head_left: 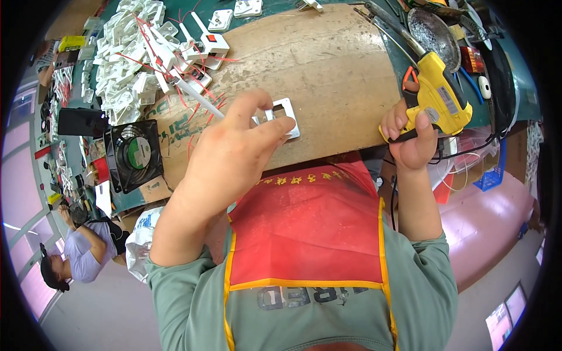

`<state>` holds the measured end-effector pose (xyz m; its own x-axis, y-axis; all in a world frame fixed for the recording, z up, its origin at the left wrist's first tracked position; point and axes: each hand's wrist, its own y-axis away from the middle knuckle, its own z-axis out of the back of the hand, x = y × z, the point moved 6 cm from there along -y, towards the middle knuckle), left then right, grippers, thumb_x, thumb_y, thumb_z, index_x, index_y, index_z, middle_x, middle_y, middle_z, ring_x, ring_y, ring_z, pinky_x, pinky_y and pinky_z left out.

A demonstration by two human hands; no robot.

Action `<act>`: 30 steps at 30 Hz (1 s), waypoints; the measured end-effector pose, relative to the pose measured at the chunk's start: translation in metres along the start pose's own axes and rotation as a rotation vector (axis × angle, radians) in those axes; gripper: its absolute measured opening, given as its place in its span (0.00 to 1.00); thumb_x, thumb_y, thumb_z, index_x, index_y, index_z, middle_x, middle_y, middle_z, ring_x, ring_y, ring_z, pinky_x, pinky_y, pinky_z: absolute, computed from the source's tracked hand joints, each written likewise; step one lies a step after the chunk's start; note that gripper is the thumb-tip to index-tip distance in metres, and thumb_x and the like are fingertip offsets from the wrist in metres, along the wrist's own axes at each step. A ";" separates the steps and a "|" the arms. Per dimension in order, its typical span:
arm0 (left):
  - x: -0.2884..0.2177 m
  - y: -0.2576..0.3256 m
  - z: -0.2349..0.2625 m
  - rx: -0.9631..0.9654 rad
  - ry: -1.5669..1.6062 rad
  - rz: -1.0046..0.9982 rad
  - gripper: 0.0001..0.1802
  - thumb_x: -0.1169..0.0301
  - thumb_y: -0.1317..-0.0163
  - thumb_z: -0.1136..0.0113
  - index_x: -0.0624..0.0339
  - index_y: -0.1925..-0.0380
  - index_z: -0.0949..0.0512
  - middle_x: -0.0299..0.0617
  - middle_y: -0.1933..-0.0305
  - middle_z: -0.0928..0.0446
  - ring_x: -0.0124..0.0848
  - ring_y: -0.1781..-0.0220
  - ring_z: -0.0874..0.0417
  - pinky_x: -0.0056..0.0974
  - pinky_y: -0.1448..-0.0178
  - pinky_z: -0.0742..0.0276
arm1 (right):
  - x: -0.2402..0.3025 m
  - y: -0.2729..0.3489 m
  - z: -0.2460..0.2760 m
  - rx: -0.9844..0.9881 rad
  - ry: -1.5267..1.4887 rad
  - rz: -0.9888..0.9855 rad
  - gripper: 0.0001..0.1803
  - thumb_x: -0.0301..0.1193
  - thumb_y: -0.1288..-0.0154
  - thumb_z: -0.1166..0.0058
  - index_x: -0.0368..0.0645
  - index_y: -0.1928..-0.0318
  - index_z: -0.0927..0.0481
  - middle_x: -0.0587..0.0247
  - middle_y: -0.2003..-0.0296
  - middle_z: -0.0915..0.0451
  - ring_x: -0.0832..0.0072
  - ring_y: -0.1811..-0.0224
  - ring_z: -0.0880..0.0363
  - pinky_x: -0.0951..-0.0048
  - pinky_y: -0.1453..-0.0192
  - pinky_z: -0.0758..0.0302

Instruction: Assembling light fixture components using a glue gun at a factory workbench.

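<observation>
Left hand (237, 149): centre of the frame, fingers pinched together on a small white frame (285, 116), holding it just above the board (328, 70)
White frame: square plastic plate with an open middle, between thumb and fingertips, partly hidden by them
Right hand (410, 137): right of centre, fist clamped round the grip of a yellow glue gun (440, 96), index finger near the trigger
Glue gun: nozzle aimed to the upper left, well apart from the frame; dark cord trails off the lower right edge of the board
Board: brown sheet over the green bench, bare where the hands work
Pile (137, 55): white plastic parts with red wires, upper left of the frame
Fan (133, 155): small black one, left of the left hand
Metal dish (433, 32): upper right, beside hand tools
Apron (307, 225): red, lower middle
Other person (79, 254): seated at the lower left, apart from the work
Risk, burn: a hot nozzle brought close could likely catch the pinching fingertips, which cover much of the small frame
Risk, slip: the light pinch could let the frame twist or drop
Risk, snag: the cord may drag on the board edge and pull the gun off aim
</observation>
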<state>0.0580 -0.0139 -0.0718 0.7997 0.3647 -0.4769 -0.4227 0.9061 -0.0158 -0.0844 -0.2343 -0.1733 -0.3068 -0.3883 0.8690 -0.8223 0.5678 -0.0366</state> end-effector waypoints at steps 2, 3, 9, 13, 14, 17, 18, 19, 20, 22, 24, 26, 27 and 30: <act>0.001 -0.003 -0.002 0.027 -0.028 -0.044 0.13 0.75 0.43 0.33 0.56 0.56 0.20 0.40 0.61 0.19 0.39 0.66 0.17 0.41 0.61 0.22 | 0.000 0.000 -0.001 -0.008 0.018 -0.005 0.33 0.47 0.31 0.47 0.37 0.35 0.34 0.68 0.75 0.32 0.80 0.81 0.36 0.74 0.73 0.36; 0.000 -0.004 -0.004 0.053 -0.057 -0.088 0.13 0.74 0.43 0.33 0.56 0.57 0.20 0.40 0.60 0.18 0.40 0.64 0.17 0.43 0.60 0.22 | 0.000 0.000 -0.001 -0.010 0.019 -0.006 0.33 0.47 0.31 0.47 0.37 0.35 0.34 0.68 0.75 0.32 0.80 0.81 0.36 0.74 0.73 0.36; 0.005 -0.012 -0.012 0.154 -0.188 -0.170 0.14 0.75 0.43 0.35 0.57 0.56 0.19 0.39 0.56 0.18 0.41 0.55 0.19 0.44 0.51 0.26 | 0.001 0.000 -0.001 -0.007 0.034 0.002 0.34 0.48 0.30 0.47 0.37 0.35 0.35 0.68 0.75 0.31 0.80 0.80 0.35 0.74 0.72 0.36; 0.000 -0.018 -0.011 0.145 -0.212 -0.255 0.15 0.75 0.44 0.36 0.56 0.55 0.19 0.39 0.55 0.18 0.40 0.51 0.20 0.42 0.49 0.27 | 0.000 0.000 -0.002 0.001 0.026 -0.004 0.33 0.47 0.30 0.47 0.37 0.35 0.35 0.68 0.75 0.31 0.80 0.80 0.35 0.74 0.72 0.36; -0.001 -0.019 -0.009 0.132 -0.264 -0.247 0.16 0.75 0.44 0.36 0.55 0.53 0.19 0.38 0.54 0.19 0.39 0.50 0.21 0.42 0.48 0.27 | 0.001 0.000 -0.001 0.001 0.029 -0.002 0.33 0.47 0.30 0.47 0.37 0.35 0.35 0.68 0.75 0.31 0.80 0.80 0.35 0.74 0.72 0.36; 0.001 -0.020 -0.009 0.114 -0.324 -0.199 0.19 0.73 0.46 0.34 0.54 0.51 0.20 0.39 0.54 0.20 0.40 0.48 0.21 0.43 0.46 0.27 | 0.001 -0.001 -0.003 -0.006 0.045 0.003 0.33 0.47 0.30 0.47 0.37 0.35 0.35 0.68 0.75 0.31 0.80 0.80 0.36 0.74 0.73 0.36; 0.004 -0.020 -0.010 0.107 -0.333 -0.161 0.21 0.73 0.47 0.33 0.54 0.50 0.20 0.39 0.54 0.20 0.40 0.48 0.21 0.44 0.45 0.27 | 0.000 -0.001 -0.002 -0.006 0.044 0.000 0.33 0.47 0.30 0.47 0.37 0.35 0.35 0.68 0.75 0.31 0.80 0.80 0.36 0.74 0.73 0.36; 0.006 -0.017 -0.010 0.108 -0.334 -0.158 0.21 0.73 0.47 0.33 0.54 0.50 0.20 0.39 0.54 0.20 0.40 0.48 0.21 0.44 0.45 0.27 | 0.000 0.000 -0.001 -0.003 0.033 -0.001 0.33 0.48 0.30 0.47 0.37 0.35 0.35 0.68 0.75 0.31 0.80 0.80 0.36 0.74 0.73 0.36; 0.008 -0.014 -0.009 0.070 -0.304 -0.160 0.23 0.72 0.49 0.31 0.54 0.50 0.21 0.40 0.54 0.21 0.41 0.47 0.21 0.45 0.44 0.27 | 0.000 0.000 0.000 0.000 0.021 -0.002 0.33 0.48 0.30 0.47 0.37 0.35 0.35 0.68 0.74 0.31 0.80 0.80 0.36 0.74 0.73 0.36; 0.007 -0.010 -0.006 0.034 -0.273 -0.161 0.24 0.71 0.50 0.30 0.54 0.50 0.21 0.41 0.54 0.21 0.42 0.46 0.21 0.46 0.42 0.27 | 0.000 -0.001 0.000 0.010 0.021 -0.001 0.33 0.48 0.30 0.47 0.37 0.35 0.35 0.68 0.74 0.31 0.80 0.80 0.36 0.74 0.73 0.36; 0.001 -0.007 -0.004 0.065 -0.256 -0.146 0.27 0.70 0.53 0.28 0.55 0.49 0.22 0.42 0.54 0.22 0.43 0.46 0.22 0.47 0.40 0.27 | -0.001 -0.001 0.000 0.017 0.023 0.001 0.33 0.48 0.30 0.47 0.37 0.35 0.35 0.68 0.74 0.31 0.80 0.80 0.36 0.74 0.73 0.36; -0.001 -0.004 -0.009 0.047 -0.288 -0.146 0.28 0.70 0.54 0.27 0.56 0.49 0.22 0.41 0.54 0.22 0.43 0.46 0.22 0.47 0.40 0.26 | -0.001 -0.002 -0.001 0.029 0.016 0.002 0.34 0.48 0.30 0.47 0.38 0.35 0.35 0.68 0.74 0.31 0.80 0.80 0.36 0.74 0.72 0.36; -0.001 -0.002 -0.010 0.029 -0.321 -0.150 0.29 0.69 0.55 0.27 0.57 0.49 0.23 0.41 0.53 0.22 0.43 0.46 0.22 0.46 0.40 0.26 | -0.001 -0.002 -0.001 0.032 0.016 0.000 0.34 0.48 0.30 0.47 0.38 0.35 0.35 0.68 0.74 0.31 0.80 0.80 0.36 0.74 0.72 0.36; 0.004 0.001 -0.012 0.039 -0.380 -0.162 0.30 0.70 0.56 0.27 0.57 0.48 0.24 0.41 0.52 0.23 0.43 0.45 0.22 0.47 0.39 0.26 | 0.000 -0.001 -0.001 0.025 0.040 -0.002 0.34 0.48 0.30 0.47 0.38 0.35 0.35 0.69 0.74 0.31 0.80 0.80 0.36 0.74 0.72 0.36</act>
<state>0.0558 -0.0145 -0.0847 0.9582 0.2632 -0.1123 -0.2678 0.9631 -0.0274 -0.0833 -0.2342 -0.1729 -0.2867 -0.3599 0.8879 -0.8344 0.5491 -0.0469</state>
